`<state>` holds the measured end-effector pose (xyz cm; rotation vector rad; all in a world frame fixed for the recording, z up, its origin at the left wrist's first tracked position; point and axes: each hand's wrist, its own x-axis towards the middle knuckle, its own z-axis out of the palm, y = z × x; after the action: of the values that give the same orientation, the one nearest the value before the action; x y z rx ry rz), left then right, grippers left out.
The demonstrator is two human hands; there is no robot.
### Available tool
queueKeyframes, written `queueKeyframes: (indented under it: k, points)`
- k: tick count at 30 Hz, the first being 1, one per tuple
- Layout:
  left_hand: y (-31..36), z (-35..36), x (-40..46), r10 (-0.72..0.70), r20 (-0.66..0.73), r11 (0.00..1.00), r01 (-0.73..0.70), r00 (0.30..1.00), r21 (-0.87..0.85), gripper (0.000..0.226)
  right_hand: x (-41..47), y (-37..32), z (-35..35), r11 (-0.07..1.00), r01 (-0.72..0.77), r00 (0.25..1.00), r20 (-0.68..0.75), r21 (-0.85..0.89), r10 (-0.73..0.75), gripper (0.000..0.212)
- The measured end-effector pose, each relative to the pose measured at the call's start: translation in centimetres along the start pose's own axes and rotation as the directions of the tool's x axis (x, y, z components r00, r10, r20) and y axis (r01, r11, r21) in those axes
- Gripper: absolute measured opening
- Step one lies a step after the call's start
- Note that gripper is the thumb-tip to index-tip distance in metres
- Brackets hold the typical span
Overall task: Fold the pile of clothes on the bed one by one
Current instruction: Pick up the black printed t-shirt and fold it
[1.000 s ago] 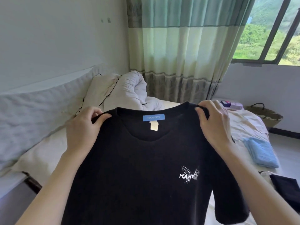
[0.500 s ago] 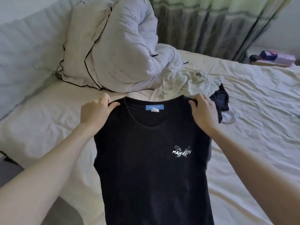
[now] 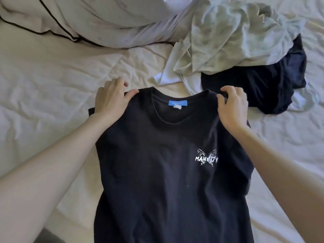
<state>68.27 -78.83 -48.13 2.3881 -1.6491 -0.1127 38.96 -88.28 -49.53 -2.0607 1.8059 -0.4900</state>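
The black T-shirt (image 3: 168,172) is gripped at both shoulders: the left hand (image 3: 110,100) is curled over the left shoulder seam with its thumb laid on the front of the cloth, and the right hand (image 3: 233,106) is pinched on the right shoulder with bent fingers. The shirt is spread front-up on the bed sheet (image 3: 52,88), its collar pointed away from the person and its hem run out of view at the bottom edge. A blue neck label (image 3: 177,103) is seen inside the collar, and a white butterfly print (image 3: 206,157) is carried on the chest. Just beyond the right hand a crumpled dark garment (image 3: 263,81) is lain partly under a rumpled pale green garment (image 3: 233,35) — the two are touching. Farther back, a white duvet (image 3: 108,20) with black piping is bunched at the top left.
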Motion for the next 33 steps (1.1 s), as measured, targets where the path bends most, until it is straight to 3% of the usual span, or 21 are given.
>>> queueKeyframes:
  k: [4, 8, 10, 12, 13, 15, 19, 24, 29, 33]
  points:
    - [-4.3, 2.7, -3.8, -0.125, 0.117, 0.989, 0.132, 0.985, -0.062, 0.041, -5.1, -0.5, 4.0, 0.992, 0.119, 0.991, 0.068, -0.038, -0.116, 0.042]
    - [-9.8, 3.8, -8.7, -0.33, 0.249, 0.894, 0.386, 0.911, -0.227, 0.041, -13.9, -2.9, 8.5, 0.963, 0.269, 0.937, 0.242, -0.031, -0.254, 0.046]
    - [-11.5, 3.9, -10.3, -0.511, 0.29, 0.73, 0.587, 0.809, -0.35, 0.043, -17.9, -4.4, 10.8, 0.928, 0.368, 0.88, 0.34, -0.051, -0.33, 0.051]
    - [-12.4, 4.2, -11.1, -0.608, 0.408, 0.431, 0.715, 0.681, -0.55, 0.04, -20.1, -5.4, 12.6, 0.911, 0.403, 0.846, 0.415, -0.086, -0.335, 0.057]
    - [-12.5, 4.1, -11.2, -0.599, 0.467, 0.298, 0.722, 0.651, -0.624, 0.037, -20.7, -5.5, 13.5, 0.911, 0.397, 0.844, 0.436, -0.112, -0.314, 0.059]
    - [-11.9, 3.8, -10.6, -0.529, 0.505, 0.209, 0.681, 0.682, -0.702, 0.038, -20.6, -4.6, 13.9, 0.916, 0.362, 0.842, 0.482, -0.175, -0.241, 0.061]
    - [-14.5, 3.5, -8.7, -0.256, 0.502, 0.429, 0.562, 0.827, -0.708, 0.044, -21.7, -5.1, 16.3, 0.881, 0.387, 0.813, 0.552, -0.272, -0.187, 0.062]
    - [-13.0, 3.3, -5.2, -0.095, 0.52, 0.529, 0.486, 0.849, -0.696, 0.016, -21.4, -3.7, 16.2, 0.852, 0.399, 0.812, 0.562, -0.339, -0.157, 0.062]
    - [-13.2, 2.4, -4.1, -0.002, 0.315, 0.551, 0.264, 0.949, -0.791, 0.01, -21.8, -4.0, 16.9, 0.861, 0.365, 0.85, 0.504, -0.354, -0.154, 0.061]
    - [-13.1, 1.8, -3.0, 0.057, 0.192, 0.741, 0.088, 0.98, -0.666, 0.022, -21.7, -4.1, 17.1, 0.86, 0.366, 0.859, 0.486, -0.356, -0.164, 0.061]
